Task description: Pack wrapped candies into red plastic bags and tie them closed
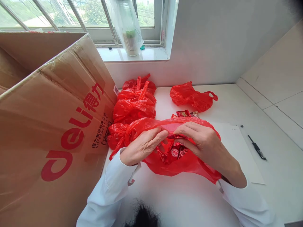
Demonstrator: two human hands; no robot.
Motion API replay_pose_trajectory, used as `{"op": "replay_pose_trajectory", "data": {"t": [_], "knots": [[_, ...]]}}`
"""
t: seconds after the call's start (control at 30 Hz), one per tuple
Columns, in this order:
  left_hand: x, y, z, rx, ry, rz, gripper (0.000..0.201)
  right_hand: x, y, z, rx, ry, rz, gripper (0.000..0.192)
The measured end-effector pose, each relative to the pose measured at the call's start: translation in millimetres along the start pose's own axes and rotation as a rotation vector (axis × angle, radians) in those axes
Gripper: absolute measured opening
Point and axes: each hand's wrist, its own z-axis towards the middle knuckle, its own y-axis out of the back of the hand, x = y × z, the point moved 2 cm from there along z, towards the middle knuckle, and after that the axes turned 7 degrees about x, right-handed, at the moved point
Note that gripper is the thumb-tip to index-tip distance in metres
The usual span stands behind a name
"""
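A thin red plastic bag (161,168) lies spread with its mouth open, and small red wrapped packets (174,153) show inside. My right hand (201,137) reaches over the bag's right side, its thumb and fingers pinching a red packet (176,136) above the others. At the left side of the mouth is my left hand (144,145), fingers stretched out and their tips partly hidden in the bag. Whether it touches the packet, I cannot tell. Just behind the bag lie several more small packets (183,113).
Several tied red bags (134,107) are lined up beside a large open cardboard box (78,126) on the left. Another red bag (191,96) lies at the back. White paper (234,148) and a black pen (257,147) are on the right. A wrapped jar (130,37) stands on the windowsill.
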Motion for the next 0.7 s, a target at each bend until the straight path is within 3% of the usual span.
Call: {"op": "replay_pose_trajectory", "data": {"t": [0.1,0.2,0.33,0.53,0.7], "knots": [[2,-2.8,2,0.039,-0.041,-0.165,0.029,4,-1,1,0.000,0.060,-0.060,0.015],[6,-2.7,4,-0.026,-0.123,-0.210,0.030,3,-1,1,0.046,0.087,-0.020,0.008],[7,-2.4,4,-0.055,-0.184,-0.152,0.032,-6,-1,1,0.034,-0.047,0.048,0.029],[6,-7.6,6,-0.070,-0.187,-0.104,0.027,-11,-5,3,0.054,-0.214,0.278,0.020],[8,-10.2,8,-0.132,-0.155,-0.004,0.016,-8,-6,4,0.040,-0.219,0.336,0.025]]}}
